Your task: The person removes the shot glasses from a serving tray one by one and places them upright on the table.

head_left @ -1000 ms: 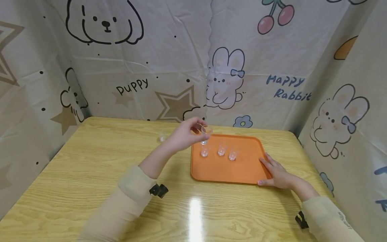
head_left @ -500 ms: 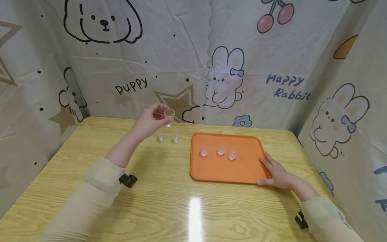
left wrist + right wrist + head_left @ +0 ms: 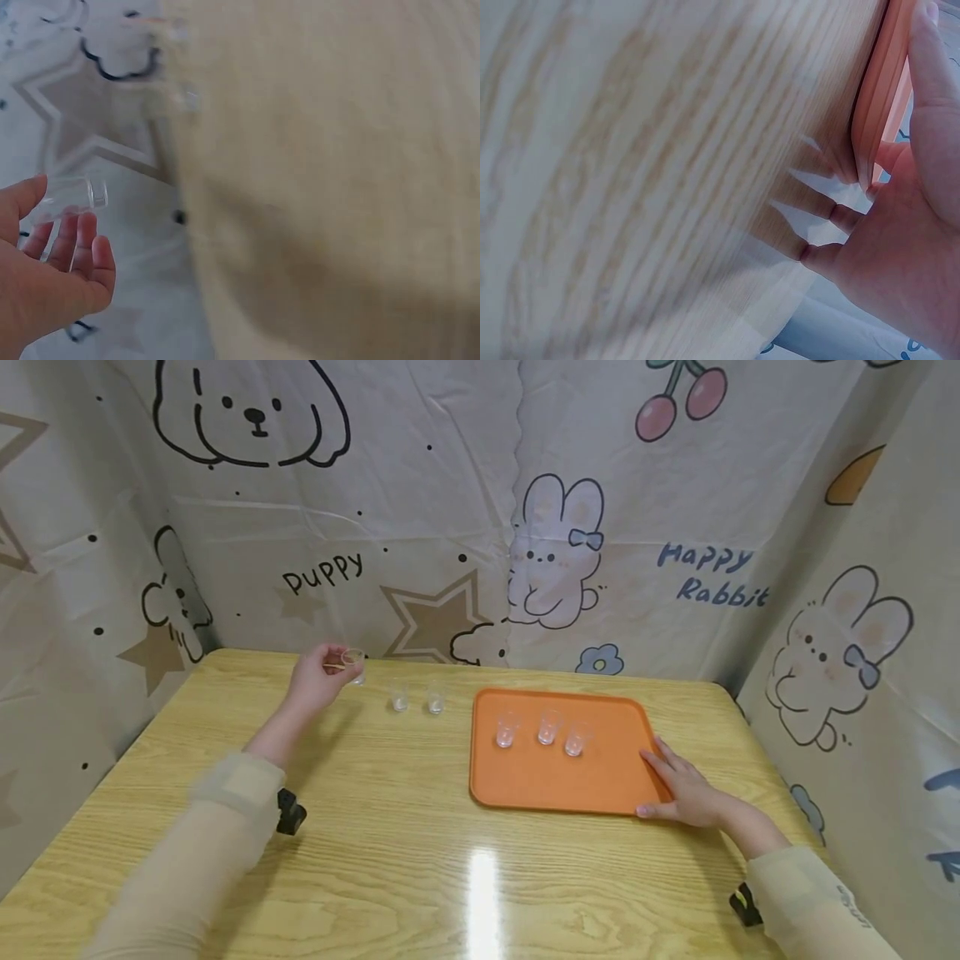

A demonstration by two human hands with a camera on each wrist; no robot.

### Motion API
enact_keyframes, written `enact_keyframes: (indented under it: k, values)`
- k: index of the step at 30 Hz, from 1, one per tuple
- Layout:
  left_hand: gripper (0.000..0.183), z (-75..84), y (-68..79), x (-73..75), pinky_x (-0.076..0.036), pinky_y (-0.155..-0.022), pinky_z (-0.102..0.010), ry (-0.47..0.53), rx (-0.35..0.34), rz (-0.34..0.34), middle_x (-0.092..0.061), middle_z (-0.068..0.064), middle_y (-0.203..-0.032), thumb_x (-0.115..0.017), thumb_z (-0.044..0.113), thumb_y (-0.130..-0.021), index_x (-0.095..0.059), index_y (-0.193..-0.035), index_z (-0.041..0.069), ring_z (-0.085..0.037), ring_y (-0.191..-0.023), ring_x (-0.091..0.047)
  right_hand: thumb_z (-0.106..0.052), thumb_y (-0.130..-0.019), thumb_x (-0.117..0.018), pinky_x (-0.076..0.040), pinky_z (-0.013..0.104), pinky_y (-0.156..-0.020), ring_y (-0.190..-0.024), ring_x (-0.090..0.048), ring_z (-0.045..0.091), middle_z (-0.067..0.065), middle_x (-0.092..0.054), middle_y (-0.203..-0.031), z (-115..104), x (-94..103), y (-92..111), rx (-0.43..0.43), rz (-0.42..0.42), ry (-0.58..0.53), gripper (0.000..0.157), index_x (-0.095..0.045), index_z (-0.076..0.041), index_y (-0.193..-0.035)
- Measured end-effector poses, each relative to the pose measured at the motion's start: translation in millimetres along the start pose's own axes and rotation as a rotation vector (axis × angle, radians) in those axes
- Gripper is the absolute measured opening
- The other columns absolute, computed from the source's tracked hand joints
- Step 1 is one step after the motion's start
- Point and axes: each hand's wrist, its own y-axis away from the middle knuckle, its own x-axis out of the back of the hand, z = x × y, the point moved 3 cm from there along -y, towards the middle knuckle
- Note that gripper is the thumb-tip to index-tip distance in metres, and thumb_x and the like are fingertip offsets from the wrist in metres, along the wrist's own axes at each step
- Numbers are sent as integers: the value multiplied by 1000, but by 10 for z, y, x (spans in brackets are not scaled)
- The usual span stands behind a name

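Observation:
My left hand (image 3: 313, 682) holds a small clear shot glass (image 3: 354, 667) between thumb and fingers, above the table's back left; in the left wrist view the shot glass (image 3: 79, 196) shows between thumb and fingertips. Two matching shot glasses, a left one (image 3: 400, 700) and a right one (image 3: 436, 700), stand on the wood to its right. On the orange tray (image 3: 555, 787) three more stand: a left glass (image 3: 506, 732), a middle glass (image 3: 547, 729) and a right glass (image 3: 574, 742). With fairly straight, spread fingers, my right hand (image 3: 690, 793) touches the tray's right edge near its front corner.
The wood-grain table (image 3: 375, 860) ends at the back against a printed curtain (image 3: 420, 510), which also rises at both sides. A bright light reflection lies near the table's front.
My left hand has carried a shot glass left off the tray, past the others. One glass it hid earlier now shows on the table. My right hand stays at the tray edge.

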Motion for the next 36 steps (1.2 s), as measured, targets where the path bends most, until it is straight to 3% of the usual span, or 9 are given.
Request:
enact_keyframes:
  k: [6, 14, 20, 28, 36]
  values:
    - [45, -365, -38, -99, -44, -93, -44, -17, 34, -74, -54, -25, -123, -59, 17, -94, -45, -130, -6, -37, -110, -51, -46, -78, -72, -18, 71, -100, -132, -12, 57, 31, -3, -152, 1, 5, -5, -1, -6, 3, 98, -23, 7, -145]
    - [43, -499, -52, -223, -42, -96, -46, -36, 24, -132, -52, -29, -124, -56, 11, -95, -43, -131, -9, -38, -111, -50, -45, -78, -73, -18, 71, -100, -133, -12, 56, 32, -4, -152, 10, -9, -3, 10, 9, 2, 98, -24, 8, -144]
    - [43, -489, -63, -270, -42, -96, -47, -47, 8, -155, -53, -29, -124, -55, 10, -95, -42, -132, -9, -39, -111, -50, -45, -78, -73, -18, 71, -100, -132, -12, 56, 33, -5, -151, 6, -5, 6, 13, 16, -1, 98, -24, 9, -144]
    - [54, -448, -26, -266, -38, -101, -50, -55, 38, -196, -44, -27, -134, -58, 11, -94, -35, -140, -3, -42, -122, -43, -45, -78, -73, -19, 71, -100, -132, -13, 57, 34, -5, -151, -2, -7, 7, 12, 11, 2, 98, -24, 9, -144]
    - [64, -235, 22, -156, -28, -107, -55, -135, 49, -222, -35, -26, -143, -59, 20, -94, -26, -145, 0, -43, -133, -29, -45, -78, -73, -18, 71, -100, -132, -12, 57, 32, -3, -152, -7, -3, 15, 4, 9, -7, 98, -23, 8, -144]
